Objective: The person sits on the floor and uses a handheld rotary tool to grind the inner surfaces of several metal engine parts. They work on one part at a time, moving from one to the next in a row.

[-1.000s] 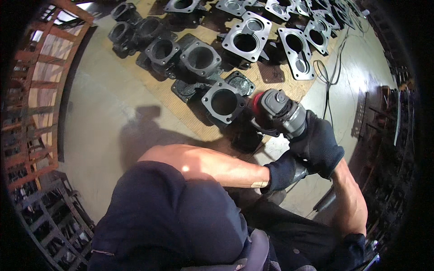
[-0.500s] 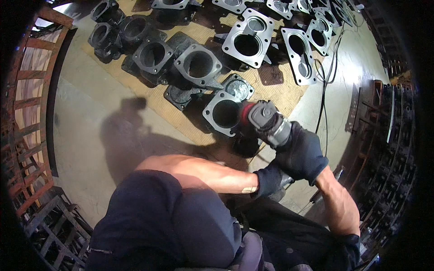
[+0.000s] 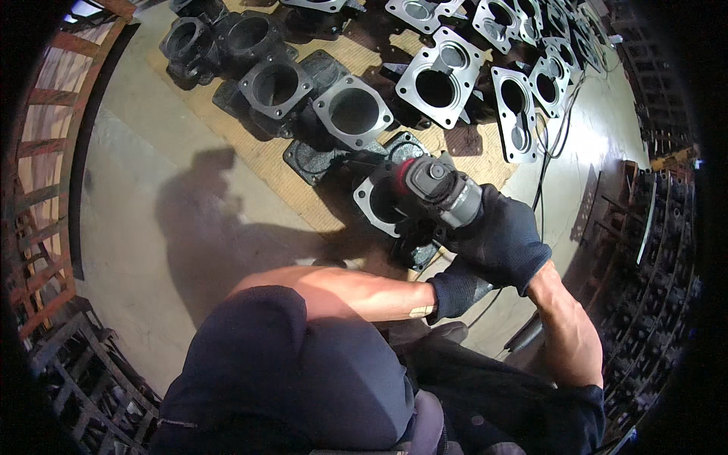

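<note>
Grey grinder [image 3: 440, 188] | likely heavy, rigid; hold by body and tail | right hand [image 3: 506, 233] wrapped round body, left hand [image 3: 457, 288] gripping tail | over metal casting [image 3: 367, 199]

The right hand [image 3: 504, 235] curls just ahead of the left hand [image 3: 457, 291], whose forearm [image 3: 341, 293] reaches across.

Black gloves [image 3: 504, 235], grey tool [image 3: 436, 182] edged red, I see.
Far, tan striped sheet [image 3: 262, 163]; left, rust-brown crate [image 3: 45, 148].
</note>
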The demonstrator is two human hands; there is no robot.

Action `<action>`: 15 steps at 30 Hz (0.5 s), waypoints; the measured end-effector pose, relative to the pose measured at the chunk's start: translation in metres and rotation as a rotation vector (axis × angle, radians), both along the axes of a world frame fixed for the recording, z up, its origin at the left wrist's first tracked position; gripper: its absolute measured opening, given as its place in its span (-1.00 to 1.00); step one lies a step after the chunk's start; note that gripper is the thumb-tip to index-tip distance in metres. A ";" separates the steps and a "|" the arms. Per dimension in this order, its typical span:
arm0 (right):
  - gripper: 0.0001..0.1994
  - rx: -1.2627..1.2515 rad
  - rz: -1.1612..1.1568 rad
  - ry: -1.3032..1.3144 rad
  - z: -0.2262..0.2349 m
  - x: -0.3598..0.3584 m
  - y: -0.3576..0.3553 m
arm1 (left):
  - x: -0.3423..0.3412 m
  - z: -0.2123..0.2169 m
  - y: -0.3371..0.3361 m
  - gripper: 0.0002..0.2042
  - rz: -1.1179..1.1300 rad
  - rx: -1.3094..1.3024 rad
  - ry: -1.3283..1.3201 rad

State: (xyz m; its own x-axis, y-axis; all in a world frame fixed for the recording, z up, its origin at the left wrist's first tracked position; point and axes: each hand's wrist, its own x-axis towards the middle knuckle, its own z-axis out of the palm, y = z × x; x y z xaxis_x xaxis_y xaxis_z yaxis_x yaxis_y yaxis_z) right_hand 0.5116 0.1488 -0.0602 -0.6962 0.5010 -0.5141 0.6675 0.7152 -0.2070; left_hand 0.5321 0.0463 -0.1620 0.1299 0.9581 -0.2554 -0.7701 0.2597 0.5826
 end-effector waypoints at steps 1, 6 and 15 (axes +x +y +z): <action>-0.56 -0.014 -0.009 0.018 -0.001 0.005 0.000 | 0.004 -0.003 -0.001 -0.53 0.022 -0.023 -0.054; -0.59 -0.050 -0.041 0.123 -0.015 0.001 -0.001 | 0.004 -0.018 0.001 -0.52 0.054 -0.149 -0.419; -0.53 -0.021 -0.029 0.136 -0.002 -0.031 0.000 | 0.024 -0.089 -0.002 -0.57 0.078 0.169 0.481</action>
State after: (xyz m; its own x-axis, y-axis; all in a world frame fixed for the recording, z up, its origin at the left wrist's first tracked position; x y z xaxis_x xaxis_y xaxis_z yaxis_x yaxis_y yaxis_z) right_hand 0.4804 0.1487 -0.0625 -0.7455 0.5123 -0.4264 0.6527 0.6906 -0.3115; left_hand 0.5557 0.0439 -0.2513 -0.0381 0.9933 -0.1095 -0.4181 0.0837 0.9045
